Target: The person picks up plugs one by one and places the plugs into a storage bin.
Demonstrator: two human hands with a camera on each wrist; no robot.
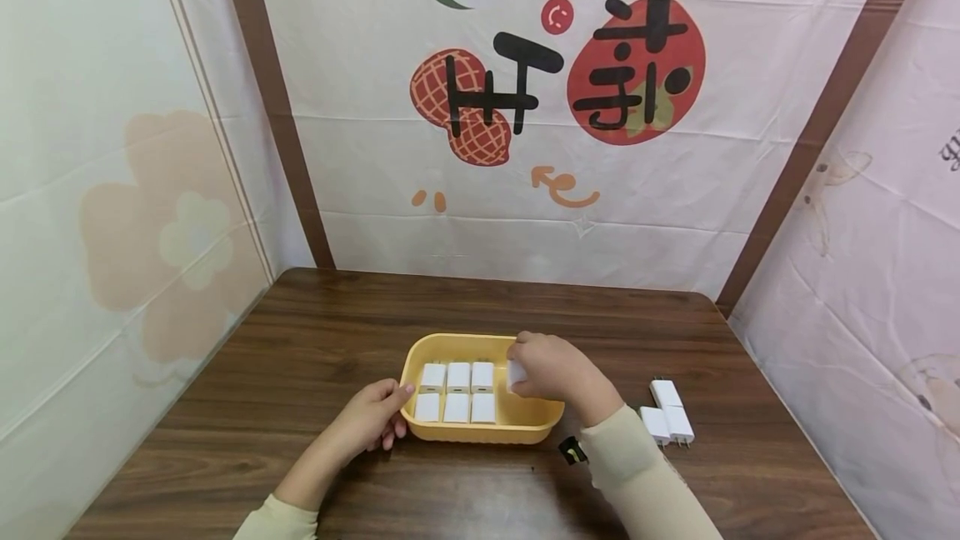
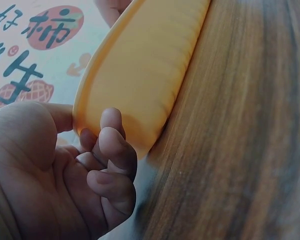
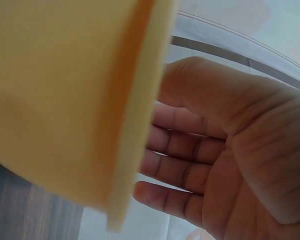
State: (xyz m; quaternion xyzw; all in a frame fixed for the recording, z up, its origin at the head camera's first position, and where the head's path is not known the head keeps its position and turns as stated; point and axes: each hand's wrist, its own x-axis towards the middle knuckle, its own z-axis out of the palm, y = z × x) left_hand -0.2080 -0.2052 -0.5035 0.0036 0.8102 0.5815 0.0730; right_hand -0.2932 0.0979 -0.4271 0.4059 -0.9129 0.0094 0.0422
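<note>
A yellow plastic basket stands on the table, with several white charger plugs set in two rows in its left and middle part. My left hand grips the basket's left end, thumb at the rim and fingers against the outer wall, as the left wrist view also shows. Over the basket's right part, my right hand pinches another white charger plug, mostly covered by the fingers. In the right wrist view the basket wall hides the right fingertips and that plug.
To the right of the basket, 3 white charger plugs lie close together on the brown wood-grain table, metal prongs showing. A small black and yellow item is beside the right sleeve. Printed cloth walls enclose the table.
</note>
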